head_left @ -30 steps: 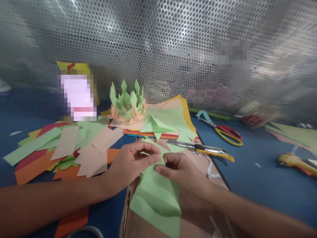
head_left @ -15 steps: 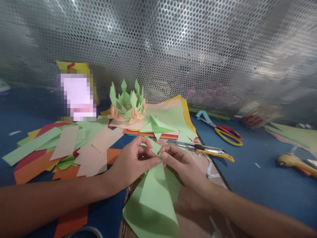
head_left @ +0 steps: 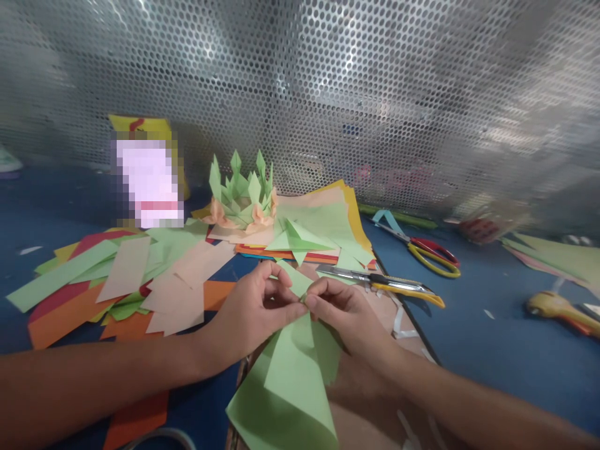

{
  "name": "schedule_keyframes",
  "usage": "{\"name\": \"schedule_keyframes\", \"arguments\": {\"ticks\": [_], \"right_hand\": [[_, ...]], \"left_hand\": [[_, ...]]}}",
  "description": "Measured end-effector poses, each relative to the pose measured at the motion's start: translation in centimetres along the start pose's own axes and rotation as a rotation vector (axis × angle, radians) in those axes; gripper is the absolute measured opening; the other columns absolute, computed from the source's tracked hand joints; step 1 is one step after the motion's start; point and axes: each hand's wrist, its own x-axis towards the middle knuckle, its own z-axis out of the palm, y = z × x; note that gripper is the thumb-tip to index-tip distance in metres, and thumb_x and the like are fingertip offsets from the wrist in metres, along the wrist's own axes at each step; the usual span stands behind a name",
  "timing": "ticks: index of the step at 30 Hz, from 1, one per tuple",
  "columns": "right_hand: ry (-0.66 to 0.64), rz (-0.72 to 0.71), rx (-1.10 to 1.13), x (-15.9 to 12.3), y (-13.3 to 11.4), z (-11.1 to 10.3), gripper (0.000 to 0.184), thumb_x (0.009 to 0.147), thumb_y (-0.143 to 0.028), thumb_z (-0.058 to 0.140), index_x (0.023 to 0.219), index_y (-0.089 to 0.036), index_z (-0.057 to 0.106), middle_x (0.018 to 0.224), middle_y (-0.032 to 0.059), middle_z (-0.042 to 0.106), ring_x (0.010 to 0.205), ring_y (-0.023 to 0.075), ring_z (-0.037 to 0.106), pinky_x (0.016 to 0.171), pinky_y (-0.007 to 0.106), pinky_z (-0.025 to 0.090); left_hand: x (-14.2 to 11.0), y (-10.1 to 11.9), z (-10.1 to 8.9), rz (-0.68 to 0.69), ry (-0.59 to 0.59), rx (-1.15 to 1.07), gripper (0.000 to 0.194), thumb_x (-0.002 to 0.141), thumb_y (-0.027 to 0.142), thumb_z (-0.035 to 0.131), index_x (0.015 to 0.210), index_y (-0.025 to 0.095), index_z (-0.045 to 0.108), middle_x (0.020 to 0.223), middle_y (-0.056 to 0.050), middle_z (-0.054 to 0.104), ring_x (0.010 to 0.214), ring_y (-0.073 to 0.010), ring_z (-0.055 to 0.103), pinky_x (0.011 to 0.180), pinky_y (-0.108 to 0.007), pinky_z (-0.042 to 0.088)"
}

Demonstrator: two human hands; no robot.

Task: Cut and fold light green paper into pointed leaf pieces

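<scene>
Head | left hand (head_left: 248, 305), right hand (head_left: 355, 319): fingers (head_left: 322, 307) pinching curled green paper (head_left: 297, 365) | beyond, spiky folded-paper crown (head_left: 244, 195)

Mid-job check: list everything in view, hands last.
held paper: at least 1, light green, centre front
cardboard: 1, brown, beneath hands
paper crown: 1, green-peach, centre back
paper stack: 1, multicoloured, right of crown
folded star: 1, green, on stack
utility knife: 1, silver-black, beyond right hand
scissors: 1, red-yellow handles, right
paper pieces: many, mixed colours, left
scraps: several, white, cardboard's right side
ring: 1, grey, bottom left edge
tool: 1, yellow, far right, type unclear
packet: 1, clear-red, back right
loose sheets: a few, green-pink, far right
stand: 1, yellow, pixelated, back left
perforated screen: 1, silver, back
table: 1, blue, underneath
left hand: 1, bare, pinching paper
right hand: 1, bare, pinching paper
</scene>
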Motion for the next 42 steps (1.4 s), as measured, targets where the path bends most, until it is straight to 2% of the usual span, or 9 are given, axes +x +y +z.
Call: {"name": "schedule_keyframes", "arguments": {"ticks": [11,16,23,28,32,35,39,42], "right_hand": [[-0.034,-0.048,-0.081,0.39,-0.07,-0.38,0.029,0.068,-0.040,0.075,0.066,-0.017,0.059,0.059,-0.0032,0.053,0.052,0.0081,0.045,0.049,0.022,0.035],[-0.036,0.000,-0.014,0.10,-0.11,-0.15,0.027,0.070,-0.039,0.074,0.068,-0.019,0.057,0.059,-0.0037,0.054,0.051,0.0085,0.046,0.049,0.023,0.035],[-0.047,-0.010,0.018,-0.09,0.02,-0.02,0.021,0.072,-0.032,0.072,0.069,-0.019,0.055,0.059,-0.0049,0.052,0.050,0.0078,0.044,0.049,0.023,0.033],[-0.028,-0.028,-0.063,-0.02,-0.21,-0.11,0.013,0.074,-0.022,0.065,0.067,-0.020,0.054,0.056,-0.0065,0.046,0.049,0.0074,0.040,0.049,0.023,0.030],[-0.055,-0.023,-0.101,-0.07,-0.46,-0.14,0.018,0.081,-0.034,0.061,0.073,-0.020,0.052,0.060,-0.0051,0.045,0.051,0.0083,0.041,0.049,0.023,0.031],[-0.096,-0.060,-0.128,-0.08,-0.36,-0.16,0.026,0.084,-0.044,0.058,0.079,-0.019,0.051,0.063,-0.0047,0.045,0.054,0.0081,0.041,0.050,0.022,0.032],[-0.152,-0.136,-0.108,0.12,0.06,-0.11,0.029,0.081,-0.042,0.064,0.083,-0.020,0.046,0.064,-0.0069,0.042,0.056,0.0072,0.038,0.051,0.020,0.031],[-0.179,-0.143,-0.074,0.20,0.39,0.01,0.033,0.077,-0.040,0.069,0.083,-0.021,0.042,0.065,-0.0077,0.043,0.057,0.0070,0.040,0.052,0.019,0.032]], "left_hand": [[-0.04,-0.24,0.00,0.007,-0.019,0.009,0.030,0.075,0.026,0.070,0.081,0.020,0.040,0.065,0.005,0.057,0.058,-0.0094,0.054,0.052,-0.018,0.038],[-0.06,-0.19,0.11,-0.003,-0.015,0.018,0.030,0.075,0.025,0.069,0.080,0.020,0.040,0.065,0.005,0.057,0.057,-0.0095,0.053,0.053,-0.019,0.039],[-0.15,-0.02,0.25,-0.017,-0.010,0.032,0.028,0.074,0.021,0.067,0.080,0.020,0.039,0.068,0.006,0.054,0.059,-0.0095,0.053,0.055,-0.021,0.040],[-0.21,-0.02,0.27,-0.019,-0.040,0.054,0.027,0.075,0.023,0.067,0.080,0.020,0.041,0.069,0.005,0.055,0.062,-0.0108,0.054,0.056,-0.022,0.040],[-0.04,0.04,0.21,0.021,-0.043,0.038,0.025,0.075,0.020,0.067,0.076,0.019,0.042,0.066,0.006,0.051,0.059,-0.0081,0.050,0.054,-0.019,0.038],[0.13,0.14,0.13,0.054,-0.019,0.016,0.026,0.075,0.021,0.067,0.075,0.018,0.042,0.063,0.007,0.050,0.057,-0.0065,0.047,0.053,-0.017,0.037],[0.35,0.02,-0.11,0.088,0.056,0.001,0.025,0.076,0.025,0.069,0.077,0.018,0.045,0.071,0.005,0.055,0.062,-0.0069,0.051,0.056,-0.017,0.039],[0.56,-0.24,-0.43,0.133,0.110,-0.002,0.022,0.076,0.024,0.069,0.079,0.018,0.048,0.075,0.004,0.056,0.067,-0.0081,0.054,0.060,-0.018,0.042]]}}
